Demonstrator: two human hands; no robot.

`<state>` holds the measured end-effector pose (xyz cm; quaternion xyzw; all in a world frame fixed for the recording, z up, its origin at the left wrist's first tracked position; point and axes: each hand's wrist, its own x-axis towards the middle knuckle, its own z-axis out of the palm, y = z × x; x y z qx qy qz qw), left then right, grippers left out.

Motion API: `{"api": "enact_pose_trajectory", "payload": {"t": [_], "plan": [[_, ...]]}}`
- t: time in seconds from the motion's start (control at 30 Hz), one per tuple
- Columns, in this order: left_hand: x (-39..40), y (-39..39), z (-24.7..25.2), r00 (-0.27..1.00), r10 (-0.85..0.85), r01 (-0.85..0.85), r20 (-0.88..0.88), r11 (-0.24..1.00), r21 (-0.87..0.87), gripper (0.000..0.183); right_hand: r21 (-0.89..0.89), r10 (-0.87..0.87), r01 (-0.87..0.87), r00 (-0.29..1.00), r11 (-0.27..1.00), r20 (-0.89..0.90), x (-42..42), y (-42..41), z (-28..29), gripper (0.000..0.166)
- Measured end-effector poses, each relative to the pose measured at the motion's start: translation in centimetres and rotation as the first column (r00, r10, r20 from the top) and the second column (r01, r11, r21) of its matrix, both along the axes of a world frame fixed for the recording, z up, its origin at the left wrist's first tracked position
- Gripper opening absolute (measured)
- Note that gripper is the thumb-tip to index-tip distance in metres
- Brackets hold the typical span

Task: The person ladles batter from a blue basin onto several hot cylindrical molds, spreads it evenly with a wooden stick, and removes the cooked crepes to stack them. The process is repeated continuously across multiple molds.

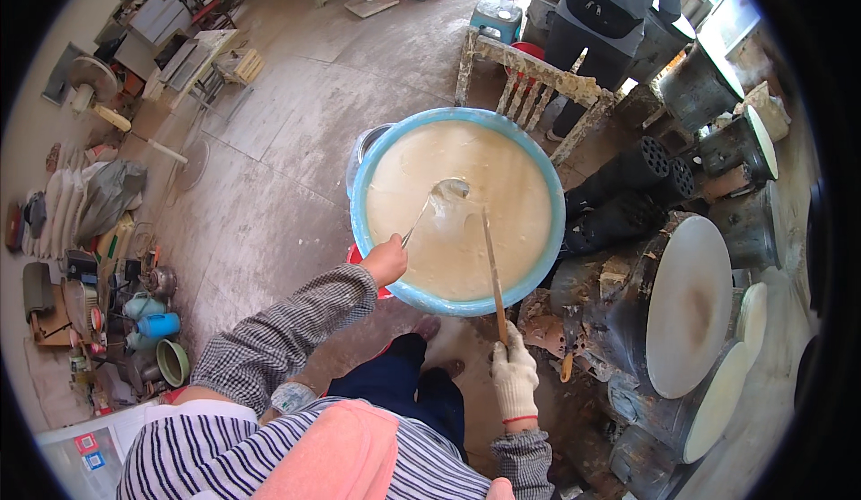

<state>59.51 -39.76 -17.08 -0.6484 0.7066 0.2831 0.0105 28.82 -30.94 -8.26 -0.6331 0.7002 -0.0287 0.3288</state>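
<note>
A large blue plastic tub (459, 309) stands before me, filled with pale beige batter (410, 164). My left hand (386, 260), bare, grips the handle of a metal ladle (452, 188) over the tub's near left rim. The ladle's bowl is at the batter's surface, near the middle. In a white knitted glove, my right hand (515, 369) holds a long thin wooden stick (496, 271). It crosses the near rim, its far tip over or in the batter right of the ladle; which one I cannot tell.
At right stand several drum stoves with round griddle plates (690, 306), beside perforated coal briquettes (652, 157). A batter-crusted wooden chair (531, 69) stands behind the tub, near a person (605, 16) at the stoves. Sacks (74, 194) and a blue thermos (159, 325) lie along the left wall.
</note>
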Motion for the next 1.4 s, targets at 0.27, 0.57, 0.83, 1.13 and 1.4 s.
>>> {"api": "enact_pose_trajectory", "payload": {"t": [0.27,0.57,0.83,1.13,1.4], "plan": [[-4.6,-3.9,0.6,0.028,0.975,-0.043,-0.219,0.221,0.974,0.011,-0.009,0.059,-0.058,0.993,0.998,0.103,1.5,-0.5,-0.4,0.039],[-2.0,-4.8,16.8,-0.325,0.935,0.464,-0.141,0.287,0.838,0.016,-0.339,0.177,-0.100,0.963,0.935,0.205,0.4,-1.7,10.0,0.036],[0.2,-4.0,31.6,0.023,0.454,0.081,-0.891,0.887,0.454,0.017,-0.583,0.145,0.159,0.887,0.797,0.439,-3.1,-3.4,18.4,0.037],[1.0,-7.9,30.5,-0.307,0.809,0.463,-0.502,0.587,0.663,0.022,-0.698,0.152,0.088,0.950,0.711,0.274,-0.1,-5.1,15.6,0.039],[-3.2,-6.5,22.2,-0.181,0.981,0.506,-0.066,0.150,0.849,0.018,-0.386,-0.177,0.275,0.946,0.880,0.270,-11.6,4.8,9.5,0.043]]}}
